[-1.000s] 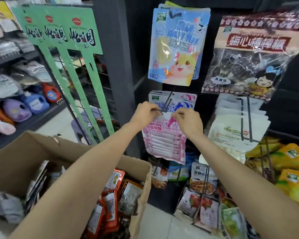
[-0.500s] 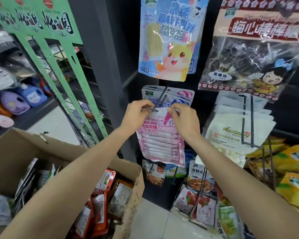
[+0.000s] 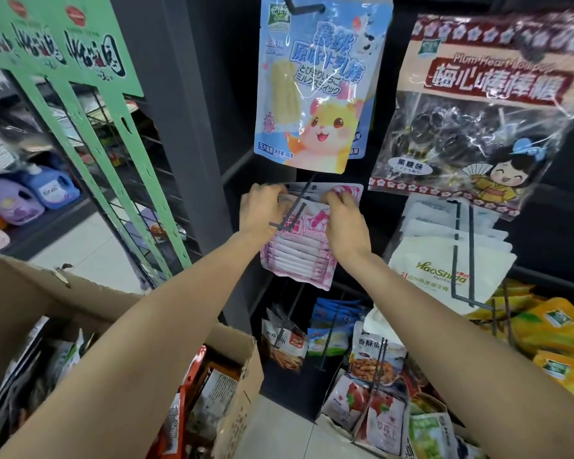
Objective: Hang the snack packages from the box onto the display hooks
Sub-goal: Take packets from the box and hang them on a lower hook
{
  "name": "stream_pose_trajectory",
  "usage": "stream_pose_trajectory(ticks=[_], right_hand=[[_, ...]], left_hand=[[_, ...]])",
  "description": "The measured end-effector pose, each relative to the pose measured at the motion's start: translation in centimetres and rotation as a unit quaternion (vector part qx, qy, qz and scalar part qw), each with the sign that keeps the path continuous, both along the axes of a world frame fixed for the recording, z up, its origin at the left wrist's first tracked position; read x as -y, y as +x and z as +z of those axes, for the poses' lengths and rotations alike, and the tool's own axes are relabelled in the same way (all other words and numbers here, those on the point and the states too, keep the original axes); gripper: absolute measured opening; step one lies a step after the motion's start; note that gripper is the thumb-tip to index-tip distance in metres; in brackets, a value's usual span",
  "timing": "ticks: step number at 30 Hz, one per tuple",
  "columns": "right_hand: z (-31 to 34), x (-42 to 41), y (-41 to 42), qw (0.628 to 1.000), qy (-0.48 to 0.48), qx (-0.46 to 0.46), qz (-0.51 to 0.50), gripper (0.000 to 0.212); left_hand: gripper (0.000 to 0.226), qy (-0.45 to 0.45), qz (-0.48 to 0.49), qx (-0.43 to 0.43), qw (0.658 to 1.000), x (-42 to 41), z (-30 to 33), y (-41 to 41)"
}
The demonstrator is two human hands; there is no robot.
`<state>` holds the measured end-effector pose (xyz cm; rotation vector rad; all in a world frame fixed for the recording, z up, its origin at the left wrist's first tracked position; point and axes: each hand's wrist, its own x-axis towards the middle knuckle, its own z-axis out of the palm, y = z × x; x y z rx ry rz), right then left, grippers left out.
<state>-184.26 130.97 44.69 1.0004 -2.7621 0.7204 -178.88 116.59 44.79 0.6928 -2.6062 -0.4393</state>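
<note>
1. A shop aisle is seen: pale tiled floor, dark display rack with wire hooks, green cardboard hanger strips at left, detergent bottles on a low shelf.
2. An open cardboard box is set at lower left, holding glossy packets in orange and grey; its contents are partly covered by the left forearm.
3. The pink snack package is held on the black wire hook, in front of more of the same; its top edge is hidden by both hands.
4. The left hand is curled on the package's upper left corner, the right hand pinched on the upper right.
5. Above, a blue hamster pouch and a crinkled clear lollipop bag are hung; white pouches and yellow bags are at right, cut off by the frame edge.
</note>
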Motion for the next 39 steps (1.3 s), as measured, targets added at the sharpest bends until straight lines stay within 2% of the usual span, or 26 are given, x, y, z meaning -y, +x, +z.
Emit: stream_pose_trajectory(ticks=[3,11,14,17,21,25,29,34,37,39], right_hand=[[0.0,0.0,0.2,1.0,-0.012,0.009,0.004,0.048],[4.2,-0.6,5.0,0.987,-0.156,0.002,0.039,0.028],[6.5,0.1,9.1,0.981,-0.177,-0.01,0.079,0.023],[7.4,2.1,13.9,0.976,-0.167,0.018,0.139,0.019],[4.8,6.5,19.6,0.973,-0.088,0.069,0.201,0.018],[-0.3,10.9,24.1,0.959,0.025,0.177,0.221,0.021],[-5.6,14.7,27.1,0.936,0.121,0.231,0.238,0.031],[-11.0,19.1,28.3,0.886,0.27,0.276,0.256,0.058],[-13.7,21.0,28.1,0.861,0.345,0.268,0.262,0.054],[-15.2,22.1,27.9,0.86,0.381,0.235,0.244,0.048]], left_hand=[[0.02,0.009,-0.01,0.001,1.0,-0.1,0.2,0.6],[0.026,0.079,-0.125,-0.116,0.982,0.0,2.0,6.4],[0.019,0.1,-0.161,-0.092,0.977,0.6,2.4,10.1],[0.012,0.122,-0.162,-0.047,0.978,2.3,2.3,14.8],[0.008,0.14,-0.119,0.042,0.982,6.1,0.4,21.5],[0.019,0.139,-0.005,0.087,0.986,10.0,-3.4,28.3],[0.023,0.18,0.089,0.152,0.968,13.5,-8.0,32.9],[0.063,0.196,0.066,0.348,0.915,15.9,-12.6,36.0],[0.058,0.216,0.055,0.35,0.91,16.2,-13.3,36.4],[0.048,0.23,0.055,0.349,0.907,16.5,-13.2,36.1]])
